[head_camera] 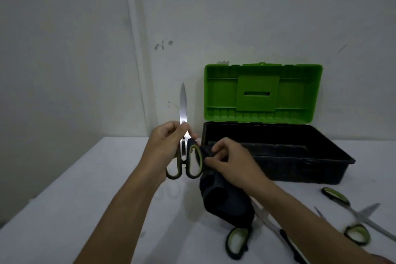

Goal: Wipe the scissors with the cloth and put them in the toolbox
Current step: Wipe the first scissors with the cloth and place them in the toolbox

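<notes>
My left hand [166, 141] holds a pair of scissors [183, 111] upright by the pivot, blades shut and pointing up, black-and-green handles hanging below. My right hand [230, 162] grips a dark cloth [222, 201] pressed against the right handle loop; the rest of the cloth hangs down to the table. Just right of my hands stands the toolbox [317, 169], its black base open and its green lid [262, 92] upright against the wall.
Two more pairs of black-and-green scissors lie on the white table: one [237, 242] partly under my right forearm, one [351, 216] open at the far right. A wall rises just behind the table and toolbox.
</notes>
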Demonstrator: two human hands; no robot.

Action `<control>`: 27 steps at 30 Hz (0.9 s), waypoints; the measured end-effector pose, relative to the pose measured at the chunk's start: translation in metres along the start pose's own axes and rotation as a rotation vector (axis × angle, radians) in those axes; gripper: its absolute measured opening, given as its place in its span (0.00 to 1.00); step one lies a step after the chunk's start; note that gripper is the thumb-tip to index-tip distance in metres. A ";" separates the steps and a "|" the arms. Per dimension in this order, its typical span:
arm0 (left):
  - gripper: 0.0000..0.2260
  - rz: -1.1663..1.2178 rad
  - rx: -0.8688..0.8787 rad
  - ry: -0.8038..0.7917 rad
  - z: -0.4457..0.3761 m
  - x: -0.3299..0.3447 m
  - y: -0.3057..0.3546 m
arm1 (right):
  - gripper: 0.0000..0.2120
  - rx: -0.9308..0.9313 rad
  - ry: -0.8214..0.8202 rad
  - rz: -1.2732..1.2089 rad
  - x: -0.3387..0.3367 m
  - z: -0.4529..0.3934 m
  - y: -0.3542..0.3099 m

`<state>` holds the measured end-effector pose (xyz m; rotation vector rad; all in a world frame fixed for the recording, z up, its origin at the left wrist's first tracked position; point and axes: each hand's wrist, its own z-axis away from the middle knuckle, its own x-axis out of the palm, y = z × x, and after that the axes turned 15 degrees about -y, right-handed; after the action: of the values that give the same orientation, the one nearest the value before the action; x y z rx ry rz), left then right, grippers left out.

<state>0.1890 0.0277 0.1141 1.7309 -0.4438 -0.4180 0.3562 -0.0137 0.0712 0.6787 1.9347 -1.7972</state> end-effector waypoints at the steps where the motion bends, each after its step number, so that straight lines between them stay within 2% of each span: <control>1: 0.12 -0.038 -0.005 0.014 0.002 -0.008 -0.002 | 0.12 0.019 -0.068 0.039 0.012 -0.007 -0.004; 4: 0.12 -0.079 -0.019 0.052 0.005 -0.021 -0.011 | 0.09 0.086 -0.257 0.034 0.036 -0.012 -0.009; 8: 0.11 -0.063 -0.040 0.088 0.001 -0.022 -0.025 | 0.26 0.112 -0.239 -0.351 0.023 0.001 -0.019; 10: 0.10 -0.017 -0.036 0.073 -0.007 -0.013 -0.028 | 0.23 0.055 -0.317 -0.513 0.011 0.008 -0.018; 11: 0.10 0.005 -0.034 0.060 -0.012 -0.006 -0.029 | 0.19 0.011 -0.344 -0.509 0.007 0.011 -0.015; 13: 0.09 0.038 -0.029 0.006 -0.022 0.007 -0.027 | 0.11 -0.056 -0.315 -0.418 -0.003 0.014 -0.007; 16: 0.05 0.099 0.000 -0.057 -0.042 0.019 -0.017 | 0.08 -0.079 -0.214 -0.303 -0.036 0.013 0.003; 19: 0.03 0.130 0.057 0.023 -0.065 0.017 -0.003 | 0.04 -0.041 -0.141 -0.108 -0.081 0.011 0.010; 21: 0.04 0.040 0.073 0.045 -0.081 0.015 -0.001 | 0.03 0.001 -0.086 -0.036 -0.105 0.006 0.014; 24: 0.03 -0.125 0.079 -0.035 -0.101 0.016 -0.015 | 0.05 0.051 0.002 0.119 -0.131 -0.013 0.023; 27: 0.02 -0.473 0.108 -0.044 -0.125 0.013 -0.040 | 0.06 0.104 0.038 0.418 -0.148 -0.039 0.042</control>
<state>0.2657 0.1342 0.0987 1.9333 -0.0819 -0.7824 0.5005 0.0170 0.1297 1.0692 1.5810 -1.6337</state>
